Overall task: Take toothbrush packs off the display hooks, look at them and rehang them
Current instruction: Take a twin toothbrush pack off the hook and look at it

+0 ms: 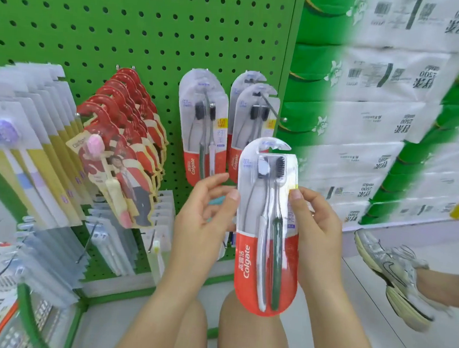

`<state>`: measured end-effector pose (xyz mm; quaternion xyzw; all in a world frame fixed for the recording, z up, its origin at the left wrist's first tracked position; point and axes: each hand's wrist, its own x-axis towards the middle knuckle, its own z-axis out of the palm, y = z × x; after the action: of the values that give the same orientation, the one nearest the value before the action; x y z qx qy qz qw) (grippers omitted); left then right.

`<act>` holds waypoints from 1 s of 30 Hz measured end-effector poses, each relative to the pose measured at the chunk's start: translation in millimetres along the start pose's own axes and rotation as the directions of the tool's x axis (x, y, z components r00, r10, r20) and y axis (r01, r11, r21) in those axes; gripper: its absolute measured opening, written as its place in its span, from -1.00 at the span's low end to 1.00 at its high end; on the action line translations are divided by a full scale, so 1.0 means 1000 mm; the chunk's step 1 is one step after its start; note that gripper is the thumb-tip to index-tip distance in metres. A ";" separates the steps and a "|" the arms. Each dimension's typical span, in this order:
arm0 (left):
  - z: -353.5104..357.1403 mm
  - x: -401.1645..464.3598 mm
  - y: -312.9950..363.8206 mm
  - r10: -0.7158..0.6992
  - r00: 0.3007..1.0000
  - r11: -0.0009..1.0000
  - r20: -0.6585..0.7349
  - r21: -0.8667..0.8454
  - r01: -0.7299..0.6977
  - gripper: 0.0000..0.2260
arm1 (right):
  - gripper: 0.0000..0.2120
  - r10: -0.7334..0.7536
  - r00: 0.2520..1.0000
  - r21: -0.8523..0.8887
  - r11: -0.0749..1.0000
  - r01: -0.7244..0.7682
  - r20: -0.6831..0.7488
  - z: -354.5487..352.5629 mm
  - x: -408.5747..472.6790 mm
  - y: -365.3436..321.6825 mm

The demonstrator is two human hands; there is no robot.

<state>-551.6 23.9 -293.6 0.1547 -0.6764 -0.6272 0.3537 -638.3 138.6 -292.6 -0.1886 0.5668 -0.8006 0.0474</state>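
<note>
- Green pegboard (141, 24) is showing more packs (203, 122) hanging on hooks
- both hands are pinching one Colgate toothbrush pack (269, 232) upright, off its hook: left hand (205, 221) on its left edge, right hand (314, 230) on its right

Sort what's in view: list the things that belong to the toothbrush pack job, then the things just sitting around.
Job:
held Colgate pack, pinched by left hand and right hand
hanging Colgate packs
right hook
green pegboard

Bystanders:
red carded packs
yellow-backed packs
stacked tissue packs
someone's sneaker
</note>
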 end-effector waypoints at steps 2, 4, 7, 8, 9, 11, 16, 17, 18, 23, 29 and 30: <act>-0.005 -0.009 -0.012 -0.115 0.992 0.993 0.043 0.000 0.115 -0.75 | -0.90 0.049 0.999 0.017 0.999 -0.049 0.000 0.003 -0.011 0.015; -0.011 -0.021 -0.024 -0.189 0.978 0.981 0.091 -0.018 0.191 -0.88 | -0.90 0.103 0.995 0.018 0.995 -0.103 -0.006 0.006 -0.022 0.031; -0.020 -0.035 -0.037 -0.240 0.968 0.966 0.075 -0.075 0.246 -0.92 | -0.86 0.203 0.979 0.061 0.977 -0.204 0.025 0.010 -0.036 0.054; -0.021 -0.037 -0.041 -0.255 0.965 0.960 0.056 -0.103 0.260 -0.92 | -0.85 0.235 0.971 0.091 0.967 -0.238 0.046 0.012 -0.040 0.059; -0.022 -0.039 -0.045 -0.268 0.963 0.954 0.037 -0.132 0.270 -0.92 | -0.84 0.260 0.963 0.119 0.956 -0.267 0.075 0.013 -0.043 0.063; -0.023 -0.041 -0.053 -0.291 0.957 0.943 -0.005 -0.167 0.286 -0.91 | -0.84 0.293 0.946 0.149 0.938 -0.313 0.140 0.018 -0.047 0.070; -0.033 -0.043 -0.064 -0.273 0.955 0.959 -0.120 -0.113 0.260 -0.76 | -0.84 0.339 0.923 0.219 0.901 -0.374 0.184 0.025 -0.051 0.084; -0.036 -0.042 -0.065 -0.225 0.962 0.974 -0.154 -0.022 0.224 -0.70 | -0.85 0.333 0.927 0.214 0.906 -0.366 0.175 0.027 -0.053 0.087; -0.038 -0.040 -0.065 -0.151 0.972 0.980 -0.181 0.101 0.171 -0.67 | -0.87 0.317 0.934 0.201 0.917 -0.346 0.162 0.028 -0.055 0.090; -0.036 -0.031 -0.052 0.145 0.960 0.870 -0.242 0.493 -0.007 -0.78 | -0.89 0.088 0.992 0.045 0.995 -0.093 0.095 0.029 -0.062 0.091; -0.015 -0.030 -0.038 0.097 0.969 0.827 -0.228 0.559 0.048 -0.59 | -0.78 -0.053 0.998 0.029 0.998 0.051 0.041 0.033 -0.070 0.091; -0.014 -0.030 -0.039 0.110 0.966 0.825 -0.235 0.564 0.043 -0.59 | -0.77 -0.056 0.997 0.036 0.998 0.055 0.046 0.032 -0.070 0.092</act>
<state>-530.1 27.0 -339.7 0.3203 -0.7822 -0.3674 0.3880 -575.1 97.9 -385.8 -0.2220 0.5461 -0.8067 0.0415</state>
